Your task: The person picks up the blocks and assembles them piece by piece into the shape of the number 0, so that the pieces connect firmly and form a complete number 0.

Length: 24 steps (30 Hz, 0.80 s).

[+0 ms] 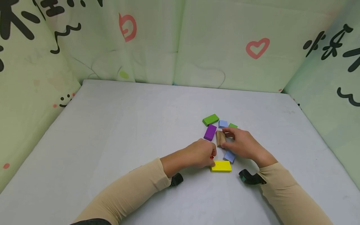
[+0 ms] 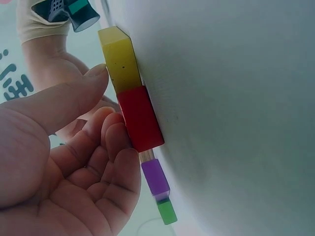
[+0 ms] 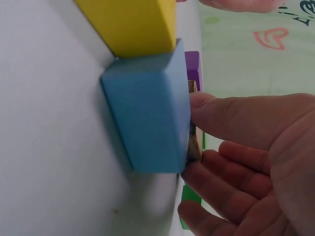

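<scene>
Coloured blocks stand in a rough ring on the white table. My left hand [image 1: 200,153] bends over the ring's near left side. Its curled fingers hold a red block [image 2: 141,118], mostly hidden under the hand in the head view, while the thumb touches the yellow block [image 1: 221,167] beside it. On the opposite side, my right hand [image 1: 244,144] pinches a brown wood-grain block [image 1: 220,139] between thumb and fingers. A blue block [image 1: 229,156] sits below that hand, near the yellow one. Left of the wood-grain block is a purple block [image 1: 210,132].
Behind the hands lie a green block [image 1: 211,120], a light blue block [image 1: 223,124] and a second green block [image 1: 233,125], partly covered by the right hand. Pale green printed curtains [image 1: 197,47] enclose the table [image 1: 126,125] at the back and sides.
</scene>
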### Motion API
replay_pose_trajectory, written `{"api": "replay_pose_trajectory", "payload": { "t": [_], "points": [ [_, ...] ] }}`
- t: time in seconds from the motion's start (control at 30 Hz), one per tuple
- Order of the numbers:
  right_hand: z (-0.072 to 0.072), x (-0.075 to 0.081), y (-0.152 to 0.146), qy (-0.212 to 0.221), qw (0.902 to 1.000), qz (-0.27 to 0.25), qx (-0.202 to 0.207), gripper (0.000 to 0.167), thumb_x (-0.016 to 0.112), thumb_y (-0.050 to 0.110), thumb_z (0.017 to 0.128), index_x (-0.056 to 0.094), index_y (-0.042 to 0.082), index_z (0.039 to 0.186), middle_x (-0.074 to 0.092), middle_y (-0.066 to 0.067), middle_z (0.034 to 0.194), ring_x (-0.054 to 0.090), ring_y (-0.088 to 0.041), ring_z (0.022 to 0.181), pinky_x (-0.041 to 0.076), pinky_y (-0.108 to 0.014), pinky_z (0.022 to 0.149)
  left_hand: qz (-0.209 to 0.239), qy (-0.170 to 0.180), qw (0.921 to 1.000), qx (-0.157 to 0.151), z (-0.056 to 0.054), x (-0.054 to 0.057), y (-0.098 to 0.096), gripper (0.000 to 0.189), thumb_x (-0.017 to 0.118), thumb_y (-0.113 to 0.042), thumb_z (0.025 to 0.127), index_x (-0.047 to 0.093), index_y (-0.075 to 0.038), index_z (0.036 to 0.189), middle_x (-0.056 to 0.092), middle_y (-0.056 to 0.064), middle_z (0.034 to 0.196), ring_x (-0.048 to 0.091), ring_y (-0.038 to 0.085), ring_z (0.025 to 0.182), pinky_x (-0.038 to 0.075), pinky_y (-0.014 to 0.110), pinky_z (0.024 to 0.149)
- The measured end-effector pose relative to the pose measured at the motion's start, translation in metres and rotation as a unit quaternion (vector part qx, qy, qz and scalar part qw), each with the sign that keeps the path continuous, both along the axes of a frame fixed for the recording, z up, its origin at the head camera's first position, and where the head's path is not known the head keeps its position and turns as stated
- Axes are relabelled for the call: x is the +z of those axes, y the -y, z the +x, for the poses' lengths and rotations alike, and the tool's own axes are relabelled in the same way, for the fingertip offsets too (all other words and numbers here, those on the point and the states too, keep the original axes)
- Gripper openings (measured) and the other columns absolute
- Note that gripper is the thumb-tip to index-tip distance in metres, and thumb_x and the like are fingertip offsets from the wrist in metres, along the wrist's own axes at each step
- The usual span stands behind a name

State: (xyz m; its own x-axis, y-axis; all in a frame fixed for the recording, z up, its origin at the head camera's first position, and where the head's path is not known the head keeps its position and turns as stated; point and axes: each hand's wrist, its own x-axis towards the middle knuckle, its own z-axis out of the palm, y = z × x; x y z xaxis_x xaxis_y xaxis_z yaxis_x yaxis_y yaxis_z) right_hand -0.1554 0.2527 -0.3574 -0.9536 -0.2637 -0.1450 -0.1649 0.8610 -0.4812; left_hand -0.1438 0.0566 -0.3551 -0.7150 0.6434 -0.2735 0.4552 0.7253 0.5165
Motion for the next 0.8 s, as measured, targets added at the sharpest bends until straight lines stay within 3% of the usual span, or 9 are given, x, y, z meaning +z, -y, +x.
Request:
{"api": "replay_pose_trajectory", "payload": {
  "t": [0.8],
  "points": [
    [0.005, 0.002, -0.013, 0.012, 0.9998, 0.004, -0.012, 0.061, 0.072, 0.02, 0.092, 0.048, -0.006, 0.141, 0.056, -0.027, 0.136, 0.053, -0.045, 0.123, 0.042, -0.058, 0.1, -0.008, 0.001, 0.9999, 0.006, 0.001, 0.0, -0.001, 0.022, 0.079, -0.025, 0.088, 0.067, -0.012, 0.102, 0.059, -0.004, 0.078, 0.053, 0.01, 0.074, 0.044, 0.017, 0.064]
  ]
}}
